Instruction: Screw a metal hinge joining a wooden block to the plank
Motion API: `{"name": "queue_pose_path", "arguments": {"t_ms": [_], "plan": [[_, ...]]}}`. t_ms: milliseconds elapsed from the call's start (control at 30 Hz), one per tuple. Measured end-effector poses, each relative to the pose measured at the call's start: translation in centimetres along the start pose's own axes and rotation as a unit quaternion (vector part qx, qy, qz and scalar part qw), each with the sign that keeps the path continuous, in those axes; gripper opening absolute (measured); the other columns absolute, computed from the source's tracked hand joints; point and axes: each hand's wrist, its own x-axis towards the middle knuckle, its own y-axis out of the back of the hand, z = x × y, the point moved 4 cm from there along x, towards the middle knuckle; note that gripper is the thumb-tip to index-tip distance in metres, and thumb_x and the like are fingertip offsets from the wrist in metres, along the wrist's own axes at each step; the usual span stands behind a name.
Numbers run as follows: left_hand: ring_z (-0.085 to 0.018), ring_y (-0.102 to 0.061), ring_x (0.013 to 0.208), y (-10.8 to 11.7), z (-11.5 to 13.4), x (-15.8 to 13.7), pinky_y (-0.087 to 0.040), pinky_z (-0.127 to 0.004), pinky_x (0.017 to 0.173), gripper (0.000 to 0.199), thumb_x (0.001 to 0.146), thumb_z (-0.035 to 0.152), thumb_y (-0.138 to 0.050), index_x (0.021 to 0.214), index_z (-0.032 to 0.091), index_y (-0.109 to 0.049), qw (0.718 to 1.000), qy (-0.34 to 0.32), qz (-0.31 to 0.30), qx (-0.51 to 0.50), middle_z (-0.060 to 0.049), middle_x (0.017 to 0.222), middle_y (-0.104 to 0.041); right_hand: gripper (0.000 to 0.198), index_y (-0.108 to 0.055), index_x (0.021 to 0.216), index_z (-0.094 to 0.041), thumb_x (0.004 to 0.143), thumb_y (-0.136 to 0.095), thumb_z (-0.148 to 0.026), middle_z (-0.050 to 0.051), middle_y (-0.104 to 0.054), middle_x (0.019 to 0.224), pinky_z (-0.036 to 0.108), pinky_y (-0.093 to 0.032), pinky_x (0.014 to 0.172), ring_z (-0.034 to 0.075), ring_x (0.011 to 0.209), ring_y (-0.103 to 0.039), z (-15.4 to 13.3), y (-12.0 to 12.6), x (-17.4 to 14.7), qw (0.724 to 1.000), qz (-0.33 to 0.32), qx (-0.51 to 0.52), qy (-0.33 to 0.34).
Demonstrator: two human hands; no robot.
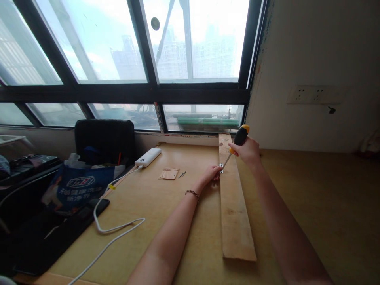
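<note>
— What do you see on your table off to the left?

— A white power bank near the far edge, its white cable looping toward you. Beside it you have a small wood piece with two loose screws just to its right.

— And past the table's left edge?

— You see a blue bag in front of a black chair, and a black phone just below the bag. On the right wall sits a socket strip; a wide window spans the back.
</note>
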Motion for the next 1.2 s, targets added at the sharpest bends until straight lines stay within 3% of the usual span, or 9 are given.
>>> {"name": "queue_pose_path", "arguments": {"t_ms": [300, 933, 1100, 1200], "plan": [[-0.004, -0.036, 0.035, -0.1, 0.1, -0.1, -0.02, -0.018, 0.035, 0.03, 0.075, 0.041, -0.054, 0.06, 0.015, -0.051, 0.999, -0.019, -0.022, -0.032, 0.002, 0.045, -0.045, 0.028, -0.059, 0.068, -0.019, 0.057, -0.069, -0.043, 0.005, -0.065, 0.064, 0.028, -0.048, 0.059, 0.022, 0.067, -0.064, 0.1, -1.1, 0.0, 1.0, -0.008, -0.015, 0.023], [-0.004, -0.038, 0.034, -0.3, 0.5, -0.5, -0.021, -0.018, 0.033, 0.031, 0.074, 0.043, -0.054, 0.067, 0.013, -0.052, 0.999, -0.023, -0.027, -0.037, 0.003, 0.049, -0.046, 0.031, -0.059, 0.073, -0.017, 0.06, -0.067, -0.043, 0.006, -0.066, 0.07, 0.027, -0.047, 0.062, 0.021, 0.07, -0.064, -0.2, -0.6, -0.2, 0.999, -0.014, -0.042, 0.016], [-0.004, -0.037, 0.035, -0.4, 0.7, -0.8, -0.02, -0.018, 0.034, 0.031, 0.074, 0.044, -0.054, 0.065, 0.014, -0.05, 0.999, -0.021, -0.026, -0.033, 0.004, 0.048, -0.045, 0.025, -0.056, 0.07, -0.018, 0.058, -0.067, -0.037, 0.004, -0.065, 0.069, 0.027, -0.048, 0.058, 0.021, 0.067, -0.064, -0.2, -0.9, -0.3, 0.999, -0.037, -0.013, 0.006], [-0.003, -0.034, 0.035, -0.4, 0.9, -0.9, -0.019, -0.019, 0.035, 0.032, 0.073, 0.044, -0.055, 0.065, 0.014, -0.049, 0.999, -0.021, -0.025, -0.034, 0.005, 0.048, -0.044, 0.021, -0.053, 0.071, -0.018, 0.058, -0.066, -0.029, 0.003, -0.065, 0.068, 0.025, -0.047, 0.05, 0.018, 0.059, -0.062, -0.1, -1.3, -0.3, 0.995, -0.078, 0.057, -0.024]]}}
